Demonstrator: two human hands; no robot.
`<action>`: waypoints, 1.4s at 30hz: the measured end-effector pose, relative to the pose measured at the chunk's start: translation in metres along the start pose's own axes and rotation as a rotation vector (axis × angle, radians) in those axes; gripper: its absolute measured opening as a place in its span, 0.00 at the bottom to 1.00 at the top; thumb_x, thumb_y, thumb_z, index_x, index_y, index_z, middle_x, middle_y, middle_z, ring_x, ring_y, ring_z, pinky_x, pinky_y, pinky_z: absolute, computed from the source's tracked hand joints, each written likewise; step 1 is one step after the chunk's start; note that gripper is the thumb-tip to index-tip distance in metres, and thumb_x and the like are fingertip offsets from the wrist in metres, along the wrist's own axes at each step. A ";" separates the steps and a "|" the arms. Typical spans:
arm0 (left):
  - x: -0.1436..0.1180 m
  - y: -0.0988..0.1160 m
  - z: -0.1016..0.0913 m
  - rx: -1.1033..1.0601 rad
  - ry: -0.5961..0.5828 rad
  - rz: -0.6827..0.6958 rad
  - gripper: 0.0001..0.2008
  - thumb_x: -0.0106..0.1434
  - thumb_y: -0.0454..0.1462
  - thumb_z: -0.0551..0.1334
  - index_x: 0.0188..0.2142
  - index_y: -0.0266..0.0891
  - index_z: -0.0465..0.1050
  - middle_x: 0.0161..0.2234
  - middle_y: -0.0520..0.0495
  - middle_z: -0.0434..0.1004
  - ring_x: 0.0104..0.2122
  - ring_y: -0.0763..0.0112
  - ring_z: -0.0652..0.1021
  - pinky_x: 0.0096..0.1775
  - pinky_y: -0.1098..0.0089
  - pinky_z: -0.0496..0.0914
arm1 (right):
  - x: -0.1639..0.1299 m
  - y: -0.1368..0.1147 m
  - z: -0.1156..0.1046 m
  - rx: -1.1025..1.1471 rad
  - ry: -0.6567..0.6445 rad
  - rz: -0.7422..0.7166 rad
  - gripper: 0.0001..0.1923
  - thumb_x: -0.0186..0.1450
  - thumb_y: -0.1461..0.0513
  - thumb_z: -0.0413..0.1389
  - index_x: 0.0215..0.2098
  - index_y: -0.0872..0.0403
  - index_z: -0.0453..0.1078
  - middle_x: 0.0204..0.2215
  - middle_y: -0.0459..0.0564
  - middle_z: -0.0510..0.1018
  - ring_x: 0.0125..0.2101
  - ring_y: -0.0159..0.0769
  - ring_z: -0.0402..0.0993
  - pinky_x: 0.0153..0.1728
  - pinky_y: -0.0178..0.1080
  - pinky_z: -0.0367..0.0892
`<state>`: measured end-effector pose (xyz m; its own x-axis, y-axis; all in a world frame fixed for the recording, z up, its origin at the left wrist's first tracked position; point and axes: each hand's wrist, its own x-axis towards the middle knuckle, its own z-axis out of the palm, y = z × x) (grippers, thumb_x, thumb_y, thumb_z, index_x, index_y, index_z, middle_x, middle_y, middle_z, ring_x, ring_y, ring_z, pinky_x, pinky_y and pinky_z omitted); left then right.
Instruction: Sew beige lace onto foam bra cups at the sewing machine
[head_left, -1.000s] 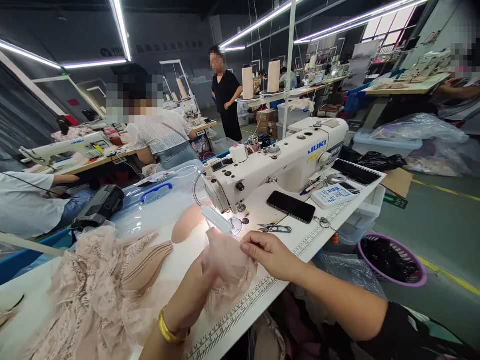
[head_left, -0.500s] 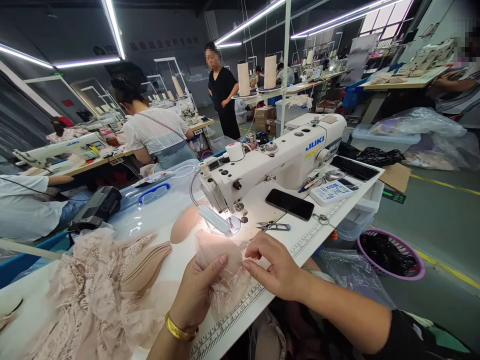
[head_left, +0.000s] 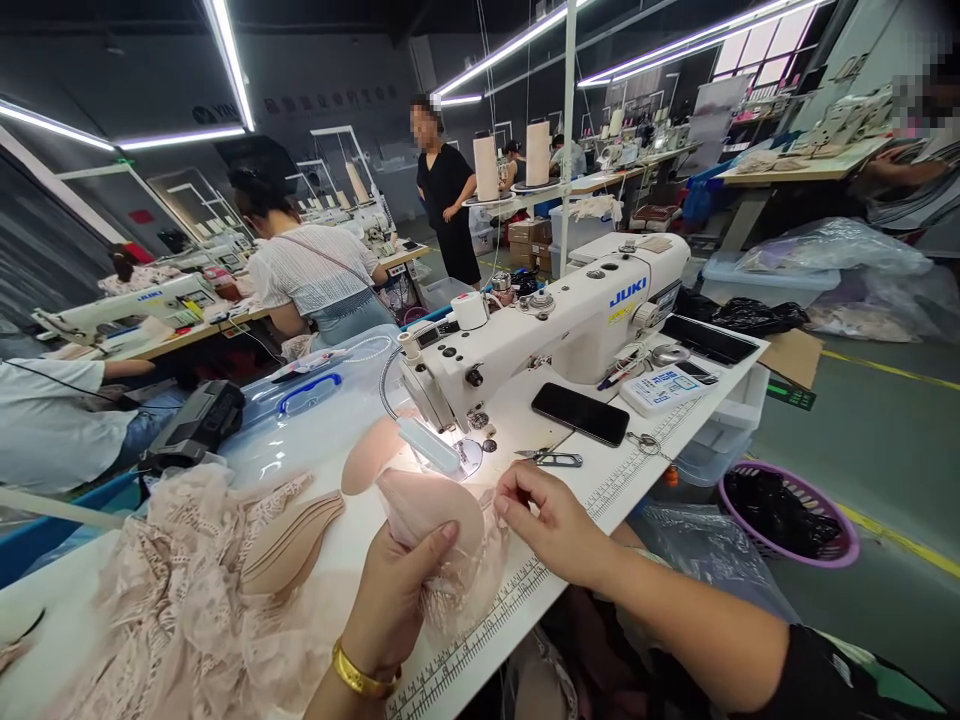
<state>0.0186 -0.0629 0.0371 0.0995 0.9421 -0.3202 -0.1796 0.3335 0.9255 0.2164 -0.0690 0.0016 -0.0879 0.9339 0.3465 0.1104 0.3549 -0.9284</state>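
A pale pink bra cup [head_left: 439, 505] with sheer lace fabric [head_left: 469, 590] hanging below it lies in my left hand [head_left: 397, 585], thumb pressed on its face. At the cup's right side, my right hand [head_left: 551, 525] pinches the edge of the sheer fabric between thumb and fingertips. Both hands are just in front of the lit needle area of a white sewing machine [head_left: 540, 320]. Another pink cup [head_left: 367, 458] lies behind the held one. To the left rest a stack of beige cups [head_left: 292, 545] and a heap of pink lace [head_left: 180, 600].
Thread snips [head_left: 551, 458] and a black phone [head_left: 580, 413] lie right of the needle. A ruler strip [head_left: 480, 625] runs along the table's front edge. A purple basket [head_left: 847, 550] stands on the floor. Other people sit or stand beyond the machine.
The cup has turned, showing more of its smooth face, and my left hand has shifted slightly. My right hand has moved a little right, drawing the fabric edge outward.
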 end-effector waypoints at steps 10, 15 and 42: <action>0.001 -0.004 -0.002 0.024 -0.022 0.009 0.26 0.45 0.43 0.80 0.41 0.33 0.79 0.34 0.42 0.84 0.30 0.63 0.81 0.31 0.68 0.76 | 0.009 0.004 0.005 0.251 -0.034 0.186 0.08 0.67 0.58 0.55 0.31 0.52 0.64 0.26 0.41 0.64 0.28 0.32 0.60 0.30 0.36 0.58; 0.001 -0.004 -0.001 0.001 -0.038 0.002 0.27 0.45 0.42 0.81 0.42 0.34 0.80 0.33 0.43 0.84 0.31 0.62 0.81 0.34 0.68 0.77 | 0.009 0.000 0.002 0.161 -0.019 0.041 0.09 0.69 0.59 0.53 0.32 0.52 0.62 0.30 0.44 0.64 0.32 0.34 0.61 0.34 0.37 0.59; -0.002 -0.009 -0.001 -0.042 -0.088 -0.146 0.26 0.42 0.46 0.82 0.37 0.35 0.84 0.36 0.41 0.85 0.40 0.56 0.81 0.44 0.63 0.75 | -0.011 -0.005 -0.006 -0.131 -0.296 -0.315 0.04 0.73 0.65 0.44 0.40 0.49 0.55 0.32 0.44 0.63 0.30 0.34 0.59 0.32 0.37 0.60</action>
<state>0.0189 -0.0681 0.0295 0.2121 0.8776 -0.4300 -0.1977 0.4694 0.8605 0.2230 -0.0810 0.0028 -0.4143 0.7335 0.5388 0.1555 0.6404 -0.7522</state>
